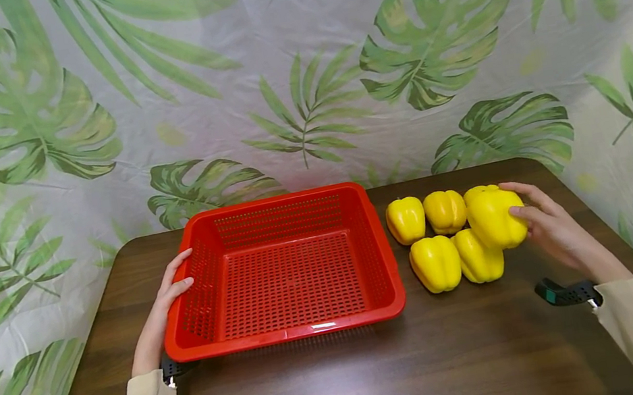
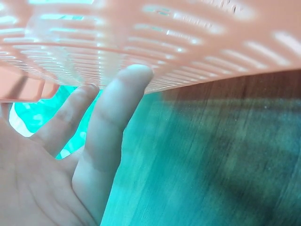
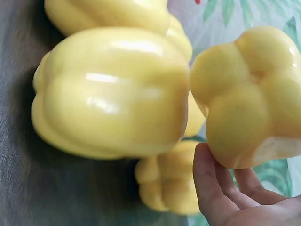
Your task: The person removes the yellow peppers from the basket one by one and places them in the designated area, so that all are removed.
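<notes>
My right hand (image 1: 555, 230) holds a yellow bell pepper (image 1: 496, 218) between thumb and fingers, raised over the others. In the right wrist view, the lobed end of this bell pepper (image 3: 254, 94) faces the camera, with the fingers (image 3: 209, 183) against its side. Several more yellow bell peppers (image 1: 436, 264) stand grouped on the table, one partly hidden behind the held one. My left hand (image 1: 162, 309) rests at the left side of a red perforated plastic basket (image 1: 288, 333), which has nothing inside. Seen from the left wrist, its extended fingers (image 2: 106, 122) meet the slotted wall.
The brown wooden table (image 1: 344, 384) has rounded far corners. A leaf-patterned cloth (image 1: 298, 77) hangs behind it and at both sides. Each wrist wears a dark strap (image 1: 567, 292). The bell peppers stand just right of the basket.
</notes>
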`<state>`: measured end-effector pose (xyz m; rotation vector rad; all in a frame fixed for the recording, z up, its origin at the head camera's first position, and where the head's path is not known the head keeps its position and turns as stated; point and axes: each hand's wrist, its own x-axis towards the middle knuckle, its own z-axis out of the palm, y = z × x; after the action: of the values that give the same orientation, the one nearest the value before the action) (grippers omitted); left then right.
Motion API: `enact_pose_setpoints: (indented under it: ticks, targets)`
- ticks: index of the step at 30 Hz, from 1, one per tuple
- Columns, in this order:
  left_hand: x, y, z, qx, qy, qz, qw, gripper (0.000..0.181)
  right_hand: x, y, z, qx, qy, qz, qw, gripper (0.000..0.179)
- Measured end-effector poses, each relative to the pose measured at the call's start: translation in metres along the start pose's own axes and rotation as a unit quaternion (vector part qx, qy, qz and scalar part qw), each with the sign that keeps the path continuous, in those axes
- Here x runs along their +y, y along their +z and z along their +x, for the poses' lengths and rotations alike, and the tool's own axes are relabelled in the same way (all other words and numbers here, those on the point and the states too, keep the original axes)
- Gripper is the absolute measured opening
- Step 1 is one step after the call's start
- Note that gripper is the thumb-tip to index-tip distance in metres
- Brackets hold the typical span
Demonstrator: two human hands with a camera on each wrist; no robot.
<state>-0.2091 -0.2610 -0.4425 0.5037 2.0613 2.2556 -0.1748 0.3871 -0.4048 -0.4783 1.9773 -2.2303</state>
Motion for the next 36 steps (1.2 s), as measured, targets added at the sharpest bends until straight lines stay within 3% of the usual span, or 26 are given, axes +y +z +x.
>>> enact_pose_setpoints:
  ticks: [9,20,29,36]
  targets:
    - [0.007,0.001,-0.005,-0.002,-0.070,0.013,0.9974,0.046,0.007,-0.016,-0.017,0.045,-0.002,0.009,0.9990,0.043]
    - [0.009,0.001,-0.006,0.000,-0.087,0.000,0.9962,0.046,0.022,-0.030,-0.030,0.079,0.005,0.005,0.9969,0.042]
    - [0.010,0.002,-0.009,-0.009,-0.111,-0.002,0.9938,0.049,0.039,-0.037,-0.037,0.078,0.037,-0.048,0.9951,0.042]
    - [0.010,0.002,-0.006,-0.001,-0.091,0.003,0.9959,0.048,0.047,-0.039,-0.038,0.074,0.036,-0.052,0.9952,0.042]
